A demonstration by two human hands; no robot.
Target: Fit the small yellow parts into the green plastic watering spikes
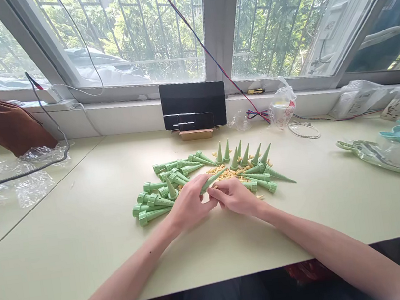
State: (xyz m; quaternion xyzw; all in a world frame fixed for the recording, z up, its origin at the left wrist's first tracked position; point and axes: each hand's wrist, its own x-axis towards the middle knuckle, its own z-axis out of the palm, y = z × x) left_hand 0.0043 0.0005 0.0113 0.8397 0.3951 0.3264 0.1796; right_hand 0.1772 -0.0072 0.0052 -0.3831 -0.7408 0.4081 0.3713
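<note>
My left hand [189,202] is closed around a green cone-shaped plastic spike [212,180], whose tip points up and to the right. My right hand [233,197] meets it at the spike's base, fingers pinched together on something too small to make out. Behind both hands lies a heap of the same green spikes [161,191], some lying flat on the left, several standing upright [244,155] at the back. Small yellow pieces [225,172] are scattered among them on the pale table [85,235].
A black tablet [193,104] stands on a stand by the window sill. A brown bag [2,123] and clear plastic wrap [7,182] lie at the left. A bagged cup [283,107], cables, packaged green and teal items [375,155] sit at the right.
</note>
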